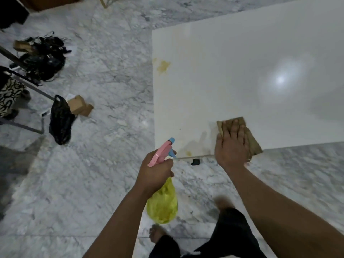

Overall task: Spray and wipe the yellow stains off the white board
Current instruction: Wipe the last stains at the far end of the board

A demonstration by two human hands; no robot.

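**Stain lay left of the wiping fingers, off the cloth's near corner**

The right hand (231,146) rested flat on a brown cloth (245,135), its fingers (235,128) straight and only slightly spread, pressing the cloth onto the near edge of the white board (242,71). The cloth's long axis ran from the fingertips back toward the wrist and off to the right.

What the next wipe probably depended on: a faint yellow stain (189,153) sat to the left of those fingers, near the board's near-left corner, with a damp smear between it and the cloth. It lay apart from the cloth, not under it. A second, larger yellow stain (163,66) lay well beyond the fingertips and further left, along the board's left edge.

The left hand (156,172) gripped the neck of a spray bottle (162,200), fingers curled round its pink head (161,152), with the nozzle pointing toward the near stain. That hand was the nearer one to the near stain, yet the right hand held the cloth, so a leftward sweep looked likely.
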